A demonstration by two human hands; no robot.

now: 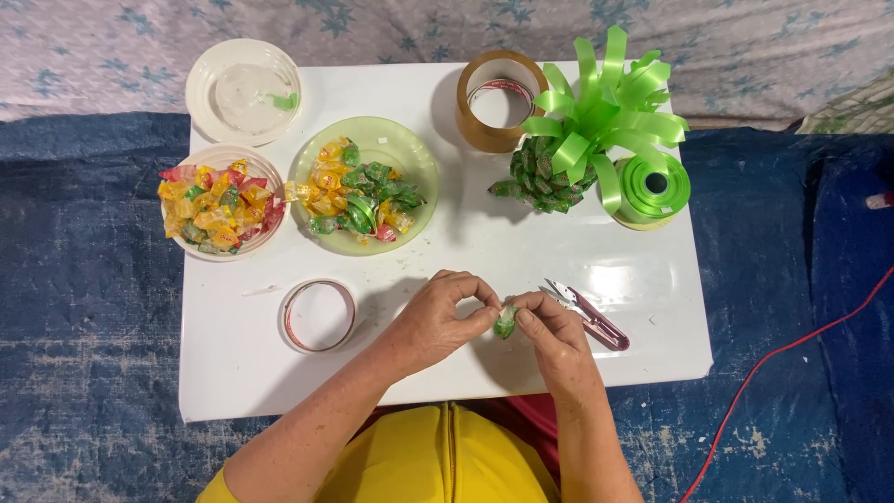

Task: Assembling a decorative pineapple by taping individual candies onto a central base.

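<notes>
Here, both hands meet over the near part of the white table (652,345), the left hand (438,321) and right hand (549,331) together pinching 1 small green-wrapped candy (506,321) between their fingertips (it is held just above the tabletop). Just to the right lie pink-handled snips (596,321). To the left a tape ring (318,315) lies flat. Farther back sit 2 bowls of candies (223,203) (363,191).

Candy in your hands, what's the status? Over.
Left hand and right hand both pinch green candy. Snips beside right hand. Nothing blocking.
</notes>
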